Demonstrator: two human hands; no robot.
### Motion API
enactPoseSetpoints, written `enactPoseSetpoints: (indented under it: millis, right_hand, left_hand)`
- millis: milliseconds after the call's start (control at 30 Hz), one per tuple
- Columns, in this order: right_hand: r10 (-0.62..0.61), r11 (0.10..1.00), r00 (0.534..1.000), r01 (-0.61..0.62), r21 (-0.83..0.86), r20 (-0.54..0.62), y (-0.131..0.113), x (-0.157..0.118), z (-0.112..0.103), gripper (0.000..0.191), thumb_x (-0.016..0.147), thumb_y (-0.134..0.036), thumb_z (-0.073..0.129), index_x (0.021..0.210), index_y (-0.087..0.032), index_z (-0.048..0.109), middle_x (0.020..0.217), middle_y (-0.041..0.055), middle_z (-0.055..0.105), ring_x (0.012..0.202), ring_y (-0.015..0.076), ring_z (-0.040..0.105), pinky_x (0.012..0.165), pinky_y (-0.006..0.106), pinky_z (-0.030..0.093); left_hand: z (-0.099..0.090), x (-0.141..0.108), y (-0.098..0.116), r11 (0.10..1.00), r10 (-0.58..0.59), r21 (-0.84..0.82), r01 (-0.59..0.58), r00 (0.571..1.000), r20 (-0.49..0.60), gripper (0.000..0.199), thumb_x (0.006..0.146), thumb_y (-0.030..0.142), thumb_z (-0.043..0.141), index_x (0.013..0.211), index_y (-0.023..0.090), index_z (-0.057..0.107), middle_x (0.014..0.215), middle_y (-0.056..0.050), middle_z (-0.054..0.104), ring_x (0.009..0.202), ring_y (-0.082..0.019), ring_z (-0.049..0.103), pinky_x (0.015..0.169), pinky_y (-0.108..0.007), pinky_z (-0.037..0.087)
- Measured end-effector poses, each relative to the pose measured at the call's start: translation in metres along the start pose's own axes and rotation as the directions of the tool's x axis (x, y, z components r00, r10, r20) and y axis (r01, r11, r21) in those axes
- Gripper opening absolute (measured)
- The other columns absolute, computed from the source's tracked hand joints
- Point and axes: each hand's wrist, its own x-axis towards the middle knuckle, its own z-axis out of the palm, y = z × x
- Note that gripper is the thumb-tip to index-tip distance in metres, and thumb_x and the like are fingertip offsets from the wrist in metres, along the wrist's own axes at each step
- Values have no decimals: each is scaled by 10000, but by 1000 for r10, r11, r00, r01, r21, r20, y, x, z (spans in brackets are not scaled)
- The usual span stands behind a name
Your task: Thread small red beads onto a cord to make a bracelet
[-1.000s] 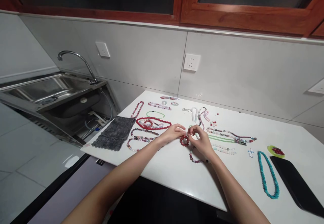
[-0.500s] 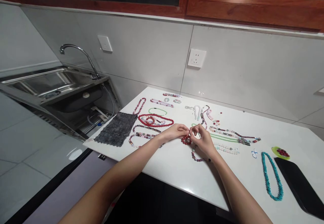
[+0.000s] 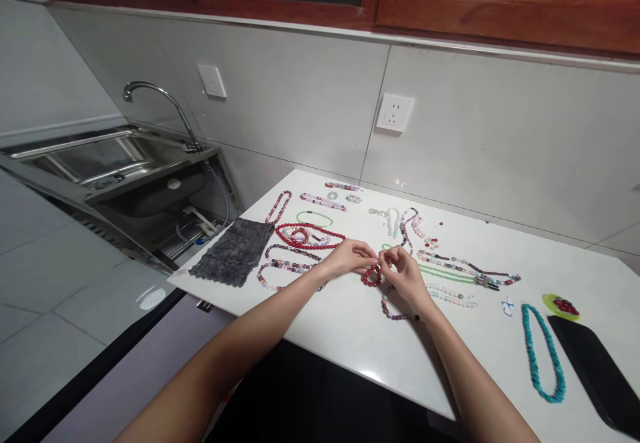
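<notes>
A small red bead bracelet (image 3: 372, 277) hangs below my fingertips, over the middle of the white counter. My left hand (image 3: 354, 257) is closed on it, thumb and fingers pinched at its upper edge. Close against it, my right hand (image 3: 401, 271) also pinches at the top of the bracelet; the exact spot is too small to make out. Left of my hands lies a long red bead necklace (image 3: 289, 242) with a smaller red ring inside it. A multicoloured bead strand (image 3: 391, 314) curves on the counter just under my right hand.
Dark grey cloth (image 3: 233, 254) covers the counter's left end. Several bead strands lie around my hands. To the right are a turquoise necklace (image 3: 530, 353), a yellow-green dish (image 3: 554, 304) of dark red beads and a black phone-like slab (image 3: 593, 369). A sink (image 3: 95, 156) stands far left.
The view has shifted slightly, so the counter and its things appear a little farther right. My hands stay together, both still pinching at the red bracelet.
</notes>
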Motion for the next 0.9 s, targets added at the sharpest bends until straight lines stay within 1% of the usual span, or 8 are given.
enactPoseSetpoints:
  millis: [167,333,500,600,700,767,900]
  right_hand:
    - [26,999,1000,-26,32,5,-1,0,0,291,849,-326,584,759,-234,323,763,-18,519,686,134,452,652,275,371]
    - [41,998,999,-42,42,19,-5,0,0,308,841,-368,596,764,-233,331,779,-5,530,709,139,462,649,270,379]
    - [46,999,999,-46,28,21,-9,-1,1,336,837,-418,592,758,-237,320,801,10,557,719,149,477,663,286,401]
    - [48,998,998,-48,32,29,-11,-1,1,330,847,-420,584,760,-238,323,820,15,568,746,156,494,682,295,411]
    - [70,995,997,-72,63,41,-11,-1,0,327,855,-427,580,768,-238,328,845,22,584,757,162,508,680,300,419]
    - [83,993,996,-86,85,41,-9,-1,0,332,846,-429,598,775,-238,336,855,24,595,754,162,518,675,301,422]
    - [99,986,995,-103,134,32,-4,1,-2,346,816,-425,648,798,-236,358,851,22,611,722,153,525,660,294,425]
  left_hand:
    - [2,0,2,1000,19,0,-19,1000,-16,394,631,397,811,861,104,682,798,-85,678,727,-132,634,676,-271,545]
    - [3,1,3,999,30,26,-30,999,-28,367,627,370,811,834,97,678,737,-76,674,664,-117,614,612,-234,513]
    - [3,1,3,996,69,57,-67,997,-37,360,636,333,797,880,108,657,751,-69,675,640,-121,614,590,-237,495]
    - [3,1,4,976,159,152,-154,987,-24,291,672,286,762,882,115,655,789,-72,682,714,-135,636,666,-248,500]
    - [3,-1,5,936,266,240,-259,964,0,244,709,243,725,908,133,639,825,-63,679,818,-151,644,770,-260,489]
    - [4,-3,7,924,295,248,-291,955,23,240,723,228,709,929,147,615,849,-54,670,851,-152,639,799,-263,480]
    - [6,-4,8,925,307,221,-310,950,49,214,738,218,694,915,150,593,886,-48,650,868,-142,626,825,-264,470]
